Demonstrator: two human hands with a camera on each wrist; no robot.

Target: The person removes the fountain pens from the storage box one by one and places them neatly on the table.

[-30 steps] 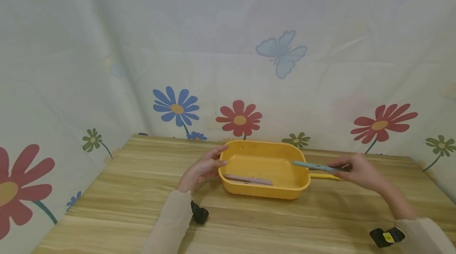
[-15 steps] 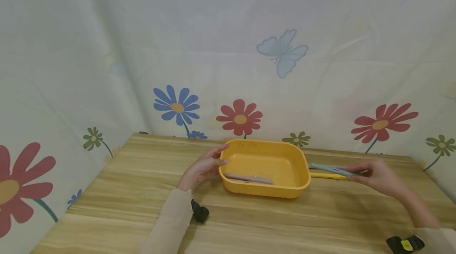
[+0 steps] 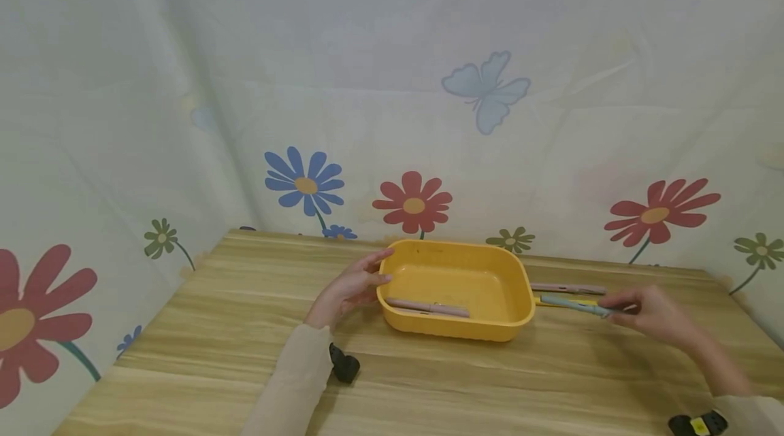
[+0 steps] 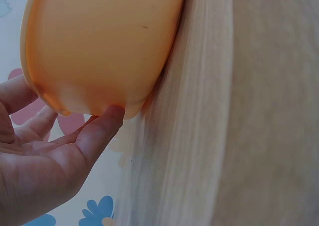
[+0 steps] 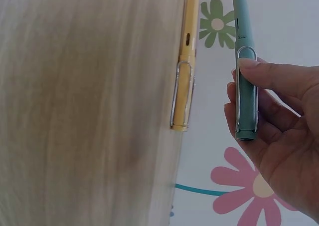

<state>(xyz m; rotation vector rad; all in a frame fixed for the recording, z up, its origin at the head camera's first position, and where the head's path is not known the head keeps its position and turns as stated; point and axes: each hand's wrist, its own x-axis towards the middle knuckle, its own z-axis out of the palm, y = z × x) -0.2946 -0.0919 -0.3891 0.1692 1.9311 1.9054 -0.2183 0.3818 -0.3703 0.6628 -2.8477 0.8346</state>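
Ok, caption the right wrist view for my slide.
Right hand holds a teal pen; a yellow pen lies on the wooden table.

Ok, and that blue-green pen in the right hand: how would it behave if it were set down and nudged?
The blue-green pen would likely stay stiff, judging by its straight barrel. It probably wouldn't roll far, as the raised wire clip could catch on the table. It's likely light, being slim and held up by the right hand alone.
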